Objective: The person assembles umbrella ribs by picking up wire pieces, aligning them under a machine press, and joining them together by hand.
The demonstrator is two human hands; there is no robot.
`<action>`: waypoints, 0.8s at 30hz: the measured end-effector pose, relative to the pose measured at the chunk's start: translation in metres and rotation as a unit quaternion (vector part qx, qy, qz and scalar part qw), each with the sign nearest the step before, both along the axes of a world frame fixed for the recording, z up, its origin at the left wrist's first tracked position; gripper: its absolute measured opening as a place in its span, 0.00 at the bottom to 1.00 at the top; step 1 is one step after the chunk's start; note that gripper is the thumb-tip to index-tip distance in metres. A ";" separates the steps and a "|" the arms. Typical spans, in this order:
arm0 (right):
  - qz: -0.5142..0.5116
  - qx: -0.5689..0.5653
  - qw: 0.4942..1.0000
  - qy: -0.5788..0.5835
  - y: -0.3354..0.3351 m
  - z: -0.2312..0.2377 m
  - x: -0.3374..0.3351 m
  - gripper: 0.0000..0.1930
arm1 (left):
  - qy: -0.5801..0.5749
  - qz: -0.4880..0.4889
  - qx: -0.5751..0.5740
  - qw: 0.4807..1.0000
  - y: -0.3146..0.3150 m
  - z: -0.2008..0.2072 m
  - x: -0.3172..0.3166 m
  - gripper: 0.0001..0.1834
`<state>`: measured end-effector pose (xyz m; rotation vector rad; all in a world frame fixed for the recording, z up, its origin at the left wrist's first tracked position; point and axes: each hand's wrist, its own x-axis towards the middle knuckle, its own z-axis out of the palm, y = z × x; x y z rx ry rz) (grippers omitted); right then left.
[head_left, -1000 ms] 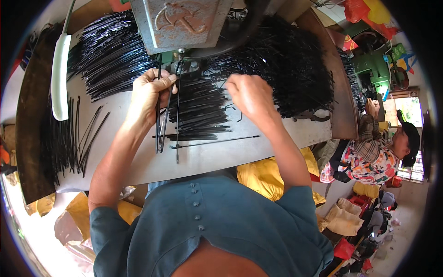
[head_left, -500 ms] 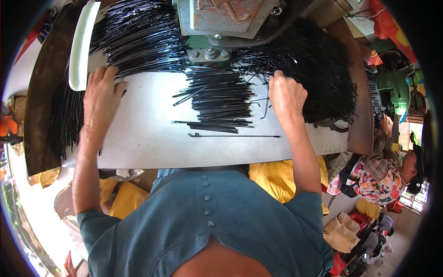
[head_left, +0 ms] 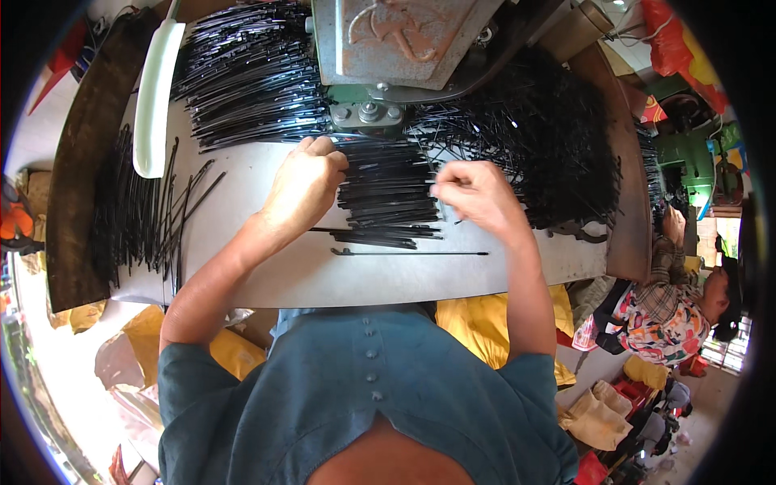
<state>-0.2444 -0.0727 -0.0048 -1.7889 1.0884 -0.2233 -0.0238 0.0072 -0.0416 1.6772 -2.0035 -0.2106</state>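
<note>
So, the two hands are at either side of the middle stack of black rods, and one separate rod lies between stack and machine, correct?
Not quite: the head view shows the separate rod between the stack and the near edge of the table; the rest stands.

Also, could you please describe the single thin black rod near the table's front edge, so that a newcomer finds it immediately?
Start at the pale, flat worktable. Between its front edge and the central stack of thin black rods lies a straight, slender black rod. Unlike its stacked neighbours, it lies alone, touching no other.
</note>
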 end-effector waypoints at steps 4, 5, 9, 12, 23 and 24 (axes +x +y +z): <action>0.010 0.100 0.983 -0.155 -0.003 -0.005 0.033 0.05 | 0.087 0.029 -0.044 0.995 -0.009 0.012 -0.001 0.06; 0.005 0.127 0.972 -0.199 -0.006 -0.006 0.040 0.05 | 0.085 0.026 -0.046 0.995 -0.013 0.015 0.000 0.06; -0.059 0.144 0.962 -0.223 -0.015 -0.008 0.057 0.07 | 0.111 0.083 -0.047 0.989 -0.027 0.017 0.006 0.07; -0.055 0.166 0.944 -0.279 -0.018 -0.018 0.059 0.07 | 0.105 0.096 -0.077 0.987 -0.031 0.015 0.007 0.07; -0.231 0.173 0.815 -0.502 -0.008 -0.024 0.074 0.05 | 0.195 0.089 -0.023 0.976 -0.033 0.016 0.000 0.09; -0.232 0.173 0.815 -0.502 -0.008 -0.024 0.075 0.05 | 0.195 0.089 -0.022 0.977 -0.033 0.016 0.000 0.09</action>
